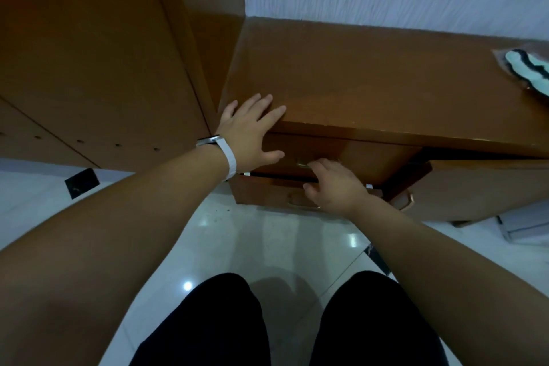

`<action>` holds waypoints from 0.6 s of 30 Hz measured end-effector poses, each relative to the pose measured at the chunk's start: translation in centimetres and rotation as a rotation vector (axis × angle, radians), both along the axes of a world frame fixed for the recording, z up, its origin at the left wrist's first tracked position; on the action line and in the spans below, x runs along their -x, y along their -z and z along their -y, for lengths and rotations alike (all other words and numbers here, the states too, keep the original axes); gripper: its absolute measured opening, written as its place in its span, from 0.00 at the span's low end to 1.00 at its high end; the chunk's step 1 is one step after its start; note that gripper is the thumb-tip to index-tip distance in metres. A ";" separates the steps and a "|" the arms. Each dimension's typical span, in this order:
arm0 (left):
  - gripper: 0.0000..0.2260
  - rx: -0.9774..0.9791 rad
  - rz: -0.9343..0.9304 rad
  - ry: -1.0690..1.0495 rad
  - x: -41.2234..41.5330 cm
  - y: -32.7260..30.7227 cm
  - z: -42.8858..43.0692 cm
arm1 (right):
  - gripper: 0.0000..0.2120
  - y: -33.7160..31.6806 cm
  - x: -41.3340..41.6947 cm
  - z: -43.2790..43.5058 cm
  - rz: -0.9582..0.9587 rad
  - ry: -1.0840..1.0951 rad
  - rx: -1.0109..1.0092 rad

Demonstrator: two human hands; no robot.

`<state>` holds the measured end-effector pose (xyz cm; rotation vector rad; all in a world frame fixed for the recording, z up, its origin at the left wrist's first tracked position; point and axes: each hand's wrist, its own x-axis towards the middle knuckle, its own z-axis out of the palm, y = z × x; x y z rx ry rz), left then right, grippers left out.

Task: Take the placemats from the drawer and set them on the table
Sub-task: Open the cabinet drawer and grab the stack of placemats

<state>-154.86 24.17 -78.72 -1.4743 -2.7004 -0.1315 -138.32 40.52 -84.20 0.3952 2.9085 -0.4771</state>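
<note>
- A tall cabinet (89,53) fills the left of the frame and plays no part in the move.
- My left hand (252,128) lies left of centre, fingers straight and spread. Its palm is flat on the front edge of the brown surface (371,68), and I judge it is bracing, holding nothing. A white wristband (228,159) sits on that wrist.
- The drawer (356,151) sits just under that edge. Its front runs across the frame from centre to right, so I judge the pull must come towards the bottom of the frame, square to that long axis.
- My right hand (335,184) is just right of centre and below the left. Its fingers curl at the brass handle (303,164) with the thumb beneath, and it looks like a grip. This is the hand on the drawer.
- I see no placemats. I judge they lie inside the drawer, behind the front and beyond my right hand.
- A pale striped packet (528,71) rests on the surface at the far right edge, well apart from both hands.
</note>
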 end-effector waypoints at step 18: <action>0.39 -0.092 -0.029 0.016 -1.0 1.2 0.9 | 0.22 2.3 -3.1 3.4 -0.084 0.102 0.004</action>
